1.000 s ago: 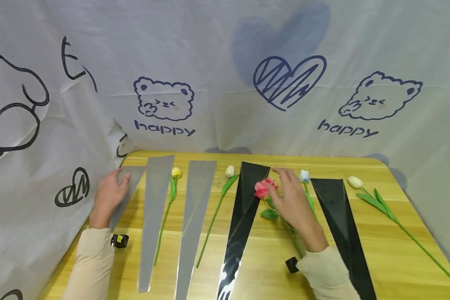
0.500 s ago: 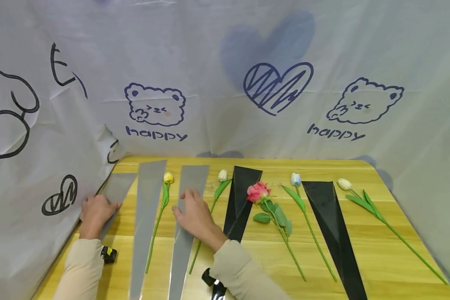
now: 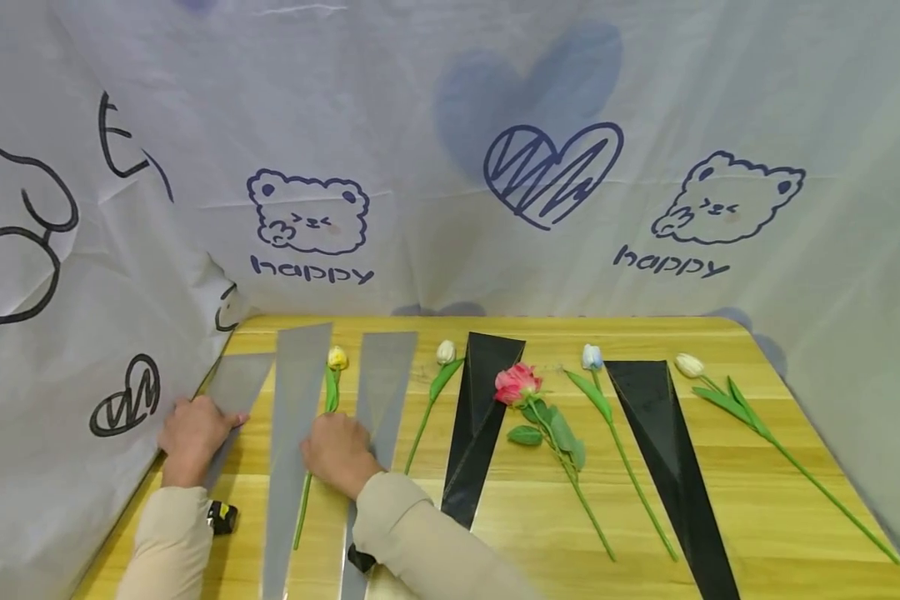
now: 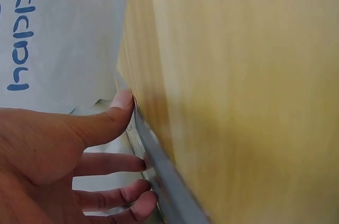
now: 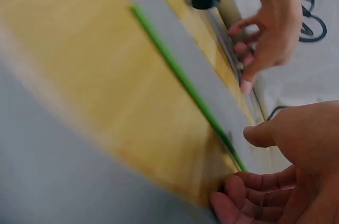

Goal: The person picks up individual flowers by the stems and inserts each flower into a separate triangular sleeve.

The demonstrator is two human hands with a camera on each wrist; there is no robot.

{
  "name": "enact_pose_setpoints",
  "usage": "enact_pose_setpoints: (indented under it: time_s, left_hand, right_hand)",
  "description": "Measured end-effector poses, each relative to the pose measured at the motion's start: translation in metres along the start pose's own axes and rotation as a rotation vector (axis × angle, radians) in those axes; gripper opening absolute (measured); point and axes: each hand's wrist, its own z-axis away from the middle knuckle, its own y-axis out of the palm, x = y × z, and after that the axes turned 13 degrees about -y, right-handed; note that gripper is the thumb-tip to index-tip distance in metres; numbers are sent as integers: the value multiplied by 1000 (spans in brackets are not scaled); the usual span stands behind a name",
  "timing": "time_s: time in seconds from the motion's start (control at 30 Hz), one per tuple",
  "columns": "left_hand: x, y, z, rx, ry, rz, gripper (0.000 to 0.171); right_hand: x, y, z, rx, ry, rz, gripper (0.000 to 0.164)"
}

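Note:
My left hand (image 3: 197,433) is at the leftmost grey wrapping sleeve (image 3: 242,380), which lies flat near the table's left edge. In the left wrist view, its thumb tip and fairly straight fingers touch the sleeve's edge. My right hand (image 3: 340,450) is low over the yellow tulip (image 3: 337,358), its fingers covering the middle of the stem. In the right wrist view, the green stem (image 5: 180,73) runs between thumb and bent fingers, with a gap between them. A second grey sleeve (image 3: 300,358) lies just left of this tulip.
Right of my right hand lie a third grey sleeve (image 3: 388,358), a white tulip (image 3: 446,352), a black sleeve (image 3: 487,417), a pink rose (image 3: 517,384), a blue tulip (image 3: 592,357), another black sleeve (image 3: 667,450) and another white tulip (image 3: 690,365). A printed cloth (image 3: 420,275) hangs behind.
My right hand has moved left from beside the pink rose, across the third grey sleeve, to the yellow tulip's stem. The left hand stays at the leftmost sleeve. The head view has shifted slightly.

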Motion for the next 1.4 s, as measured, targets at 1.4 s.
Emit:
enact_pose_setpoints:
  time_s: [1.4]
  left_hand:
    - [-103, -10, 57, 207, 320, 803, 32]
  right_hand:
    - [-167, -114, 74, -428, -36, -475, 11]
